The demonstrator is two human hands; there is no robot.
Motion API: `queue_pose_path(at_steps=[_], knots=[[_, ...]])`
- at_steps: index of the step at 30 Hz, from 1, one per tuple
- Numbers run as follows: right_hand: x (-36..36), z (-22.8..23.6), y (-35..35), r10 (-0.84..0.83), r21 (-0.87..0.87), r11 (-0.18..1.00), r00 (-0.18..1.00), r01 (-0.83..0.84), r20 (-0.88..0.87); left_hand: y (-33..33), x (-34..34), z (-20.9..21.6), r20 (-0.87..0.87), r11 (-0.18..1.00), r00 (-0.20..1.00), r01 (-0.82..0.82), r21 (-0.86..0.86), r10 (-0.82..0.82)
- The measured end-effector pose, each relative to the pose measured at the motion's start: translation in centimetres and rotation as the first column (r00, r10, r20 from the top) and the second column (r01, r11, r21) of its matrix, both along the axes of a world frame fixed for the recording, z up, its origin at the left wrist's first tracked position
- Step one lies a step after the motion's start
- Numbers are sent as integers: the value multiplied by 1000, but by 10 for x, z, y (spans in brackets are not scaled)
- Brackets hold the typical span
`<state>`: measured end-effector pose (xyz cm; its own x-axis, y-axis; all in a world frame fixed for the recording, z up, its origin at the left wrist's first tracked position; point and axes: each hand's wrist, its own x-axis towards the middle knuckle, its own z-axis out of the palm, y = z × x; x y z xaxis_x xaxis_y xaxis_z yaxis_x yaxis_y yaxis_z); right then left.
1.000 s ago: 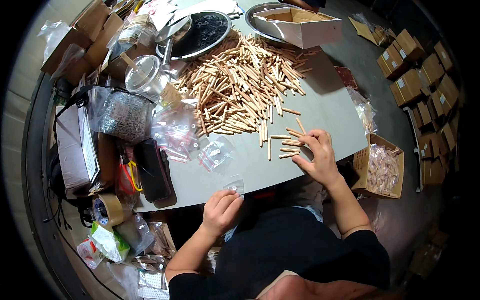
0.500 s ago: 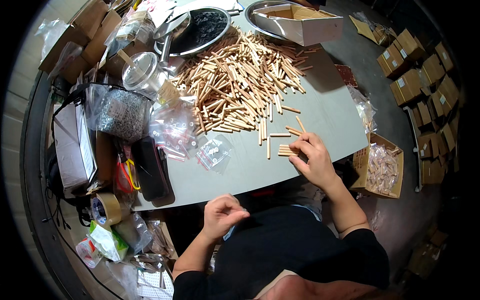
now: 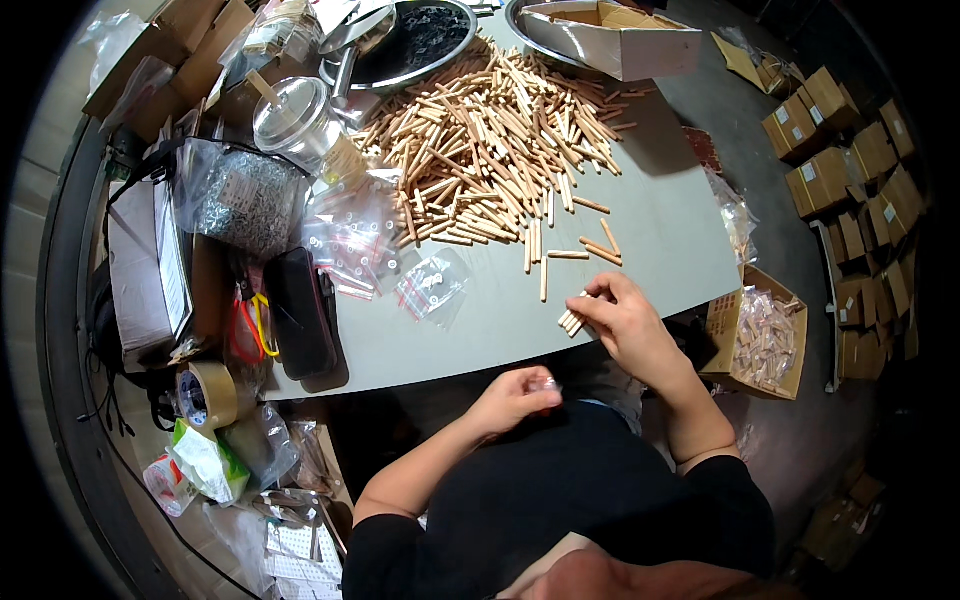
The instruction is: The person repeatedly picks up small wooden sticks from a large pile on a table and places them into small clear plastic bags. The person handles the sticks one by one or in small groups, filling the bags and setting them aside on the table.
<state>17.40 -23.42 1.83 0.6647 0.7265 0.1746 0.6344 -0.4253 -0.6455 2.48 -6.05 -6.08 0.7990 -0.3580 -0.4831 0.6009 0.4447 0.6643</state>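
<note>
In my right hand [image 3: 625, 318], closed at the table's near edge, is a small bunch of wooden dowels [image 3: 571, 322], their ends poking out past the fingers. My left hand [image 3: 512, 402] is in front of my body, thumb and fingers pinched on a small clear, shiny piece that looks like plastic film [image 3: 545, 384]; most of it is hidden. Beyond the right hand lie a few loose dowels [image 3: 568, 255]. A big heap of dowels [image 3: 490, 140] covers the middle of the table.
On the left are zip bags of small white rings [image 3: 350, 240], a bag of metal screws [image 3: 245, 215], a dark phone [image 3: 300, 315], scissors [image 3: 250, 325] and a lidded cup [image 3: 295, 120]. A cardboard box [image 3: 765, 335] of filled packets stands right; a metal bowl [image 3: 470, 45] is behind.
My right hand has drawn the dowels toward me, off the spot by the loose ones, and tilted them. My left hand has moved right and up, closer to the right hand.
</note>
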Motion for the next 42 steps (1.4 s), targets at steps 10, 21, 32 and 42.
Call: queue_pose_path(at_steps=[10, 21, 32, 42], knots=[[-13, 9, -1, 242, 0, 970, 967, -243, -77, -14, 25, -11, -185, 918, 979, 8, -396, -89], [-13, 29, -4, 438, 154, 896, 888, -417, -141, -7, 26, 22, 292, 964, 954, 144, -225, -75], [-19, 30, -5, 295, 285, 923, 951, -260, -89, 5, 23, 60, 872, 629, 482, -652, 423, -87], [-19, 25, -15, 325, 270, 931, 896, -246, -303, 4, 26, 65, 872, 682, 475, -599, 421, -120]])
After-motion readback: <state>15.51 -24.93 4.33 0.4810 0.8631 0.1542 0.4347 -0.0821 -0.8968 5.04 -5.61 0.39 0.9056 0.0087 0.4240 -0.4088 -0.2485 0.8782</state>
